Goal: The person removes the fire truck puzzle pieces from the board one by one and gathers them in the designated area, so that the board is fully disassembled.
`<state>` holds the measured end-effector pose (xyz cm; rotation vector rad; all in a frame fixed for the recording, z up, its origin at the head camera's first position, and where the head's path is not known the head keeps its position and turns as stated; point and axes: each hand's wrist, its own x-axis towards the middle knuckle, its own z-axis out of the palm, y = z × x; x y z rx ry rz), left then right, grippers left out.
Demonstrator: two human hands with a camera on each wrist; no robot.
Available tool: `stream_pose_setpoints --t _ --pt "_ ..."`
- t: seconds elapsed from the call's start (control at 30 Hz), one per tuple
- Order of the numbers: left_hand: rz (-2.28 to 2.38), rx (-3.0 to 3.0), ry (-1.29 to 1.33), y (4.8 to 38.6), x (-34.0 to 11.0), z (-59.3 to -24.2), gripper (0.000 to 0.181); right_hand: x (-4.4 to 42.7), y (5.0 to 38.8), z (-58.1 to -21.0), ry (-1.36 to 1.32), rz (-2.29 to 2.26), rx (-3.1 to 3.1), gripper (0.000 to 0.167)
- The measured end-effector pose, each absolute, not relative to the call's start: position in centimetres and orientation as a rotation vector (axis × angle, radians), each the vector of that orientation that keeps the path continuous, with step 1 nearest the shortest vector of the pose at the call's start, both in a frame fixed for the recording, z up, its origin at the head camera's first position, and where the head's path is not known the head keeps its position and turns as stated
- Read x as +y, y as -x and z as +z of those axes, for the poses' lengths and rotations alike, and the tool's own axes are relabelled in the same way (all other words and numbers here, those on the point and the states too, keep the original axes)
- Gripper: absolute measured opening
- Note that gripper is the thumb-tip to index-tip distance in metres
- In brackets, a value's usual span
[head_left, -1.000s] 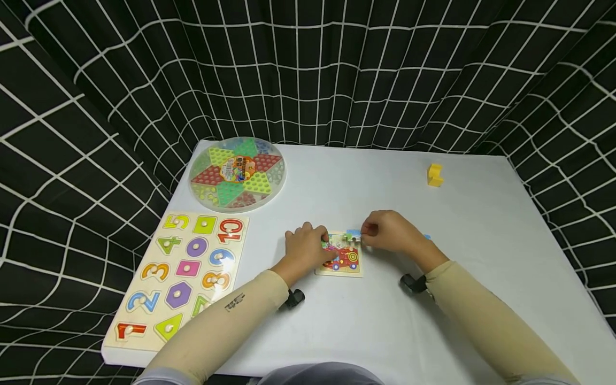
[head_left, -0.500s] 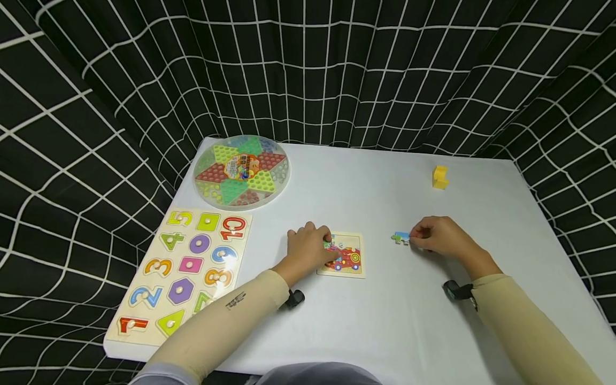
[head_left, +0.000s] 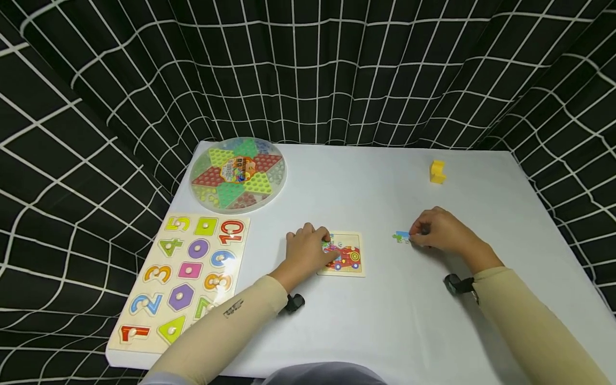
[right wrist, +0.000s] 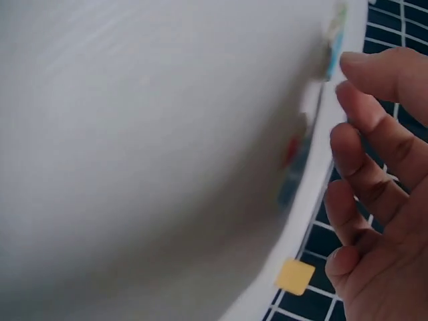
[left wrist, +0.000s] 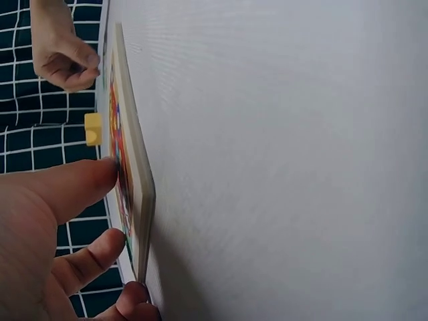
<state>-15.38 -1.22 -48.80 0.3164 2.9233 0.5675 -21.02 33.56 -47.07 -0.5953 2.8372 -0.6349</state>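
A small wooden jigsaw board [head_left: 353, 267] showing a red vehicle lies mid-table. My left hand [head_left: 306, 250] holds its left side. In the left wrist view, the thumb rests on the picture face of the board [left wrist: 137, 167], with other fingertips at its edge. Right of it, a blue-and-green jigsaw piece [head_left: 400, 237] lies on the table. My right hand [head_left: 444, 231] is at this piece, fingers loosely bent. The right wrist view shows the thumb tip close by the piece [right wrist: 336, 43], with a gap between thumb and index finger. Another blurred piece [right wrist: 294, 174] lies near that hand.
A yellow block [head_left: 437, 172] stands at the back right of the white table [head_left: 356, 176]. A round Chinese checkers set [head_left: 238, 174] sits at the back left. A wooden number-and-shape board [head_left: 180, 278] lies on the left. Black-and-white checked cloth [head_left: 313, 69] hangs around the table.
My right hand has moved right from the jigsaw board with the piece. The piece now lies on the table, and the hand has lifted slightly. My left hand stays on the board.
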Motion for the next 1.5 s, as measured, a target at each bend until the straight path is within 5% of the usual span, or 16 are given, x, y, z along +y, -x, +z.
stream_pose_setpoints --t 0.67,1.5 --pt "0.65 2.994 -0.322 14.1 -2.0 -48.5 0.022 17.0 20.8 -46.1 0.957 -0.487 2.771 0.013" --pt "0.765 2.977 -0.295 14.3 -2.3 -48.7 0.02 14.4 21.0 -45.8 1.078 -0.308 2.833 0.007"
